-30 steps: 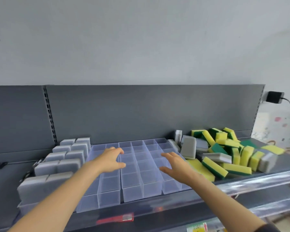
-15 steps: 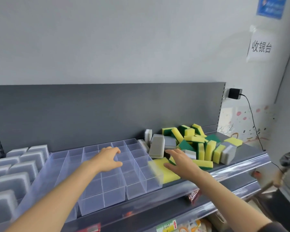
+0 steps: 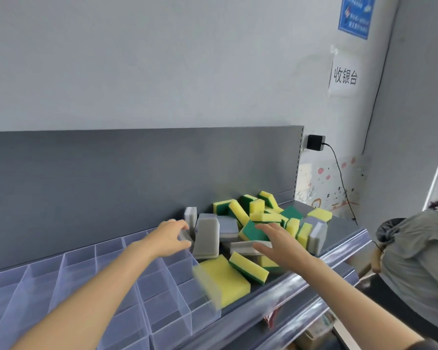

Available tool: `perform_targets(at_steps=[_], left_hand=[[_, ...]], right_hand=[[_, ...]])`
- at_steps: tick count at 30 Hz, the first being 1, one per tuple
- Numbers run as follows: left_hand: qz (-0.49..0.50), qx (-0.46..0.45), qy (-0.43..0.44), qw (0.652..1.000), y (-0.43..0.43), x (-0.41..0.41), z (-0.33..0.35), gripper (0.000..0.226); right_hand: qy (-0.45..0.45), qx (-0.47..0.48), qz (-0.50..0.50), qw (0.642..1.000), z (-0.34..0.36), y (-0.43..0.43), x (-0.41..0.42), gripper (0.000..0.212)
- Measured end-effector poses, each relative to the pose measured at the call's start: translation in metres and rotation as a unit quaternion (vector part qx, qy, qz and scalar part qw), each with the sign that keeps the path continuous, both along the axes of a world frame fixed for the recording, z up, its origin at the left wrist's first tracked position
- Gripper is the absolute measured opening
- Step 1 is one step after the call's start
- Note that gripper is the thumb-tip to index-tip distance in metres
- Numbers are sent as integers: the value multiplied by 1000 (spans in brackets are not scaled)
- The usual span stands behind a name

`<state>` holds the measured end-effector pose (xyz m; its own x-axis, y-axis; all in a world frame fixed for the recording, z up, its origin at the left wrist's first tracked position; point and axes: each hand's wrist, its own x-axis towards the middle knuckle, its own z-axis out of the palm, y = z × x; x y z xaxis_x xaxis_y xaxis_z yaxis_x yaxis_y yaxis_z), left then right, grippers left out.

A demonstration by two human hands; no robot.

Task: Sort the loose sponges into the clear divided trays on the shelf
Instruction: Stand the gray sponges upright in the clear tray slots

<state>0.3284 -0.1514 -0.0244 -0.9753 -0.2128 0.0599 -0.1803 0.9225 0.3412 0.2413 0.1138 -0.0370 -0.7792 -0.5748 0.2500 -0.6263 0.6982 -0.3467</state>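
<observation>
Both hands are at the loose sponges heaped right of centre on the shelf: your left hand has its fingers and thumb curled about a small grey sponge beside the clear divided trays in the lower left, while your right hand hovers over a green-faced sponge with fingers spread, holding nothing. Recommended: firm the left pinch before lifting so the tall grey block just right of it is not toppled, take one top-lying sponge with the right, then seat each in an empty compartment.
</observation>
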Motion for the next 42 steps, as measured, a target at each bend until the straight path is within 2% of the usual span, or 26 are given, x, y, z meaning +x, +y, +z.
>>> perform_targets(at_steps=[4, 10, 16, 19, 22, 28, 34, 38, 42], left_hand=[[-30, 5, 6, 1000, -1, -29, 1, 48], [-71, 27, -8, 997, 3, -61, -3, 67], [-75, 37, -42, 996, 7, -88, -10, 77], [-68, 51, -76, 993, 5, -100, -11, 87], [-55, 62, -106, 991, 3, -108, -15, 97], [-35, 63, -109, 991, 2, -117, -18, 99], [-23, 89, -83, 992, 1, -112, -4, 82], [-27, 111, -59, 992, -2, -104, 11, 45], [-19, 167, 9, 986, -3, -90, 26, 24]], right_hand=[[-24, 13, 3, 1000, -5, 0, -12, 60], [-57, 44, 22, 997, -14, 0, -31, 65], [-69, 67, 49, 994, -19, -9, -54, 52], [-70, 63, 53, 994, -16, -11, -70, 46], [-67, 50, 52, 995, -13, -12, -85, 48], [-106, 9, 62, 992, -10, -15, -103, 45], [-103, -16, 81, 991, 4, -20, -109, 42], [-88, -40, 95, 991, 15, -22, -107, 41], [-65, -67, 107, 990, 23, -29, -104, 43]])
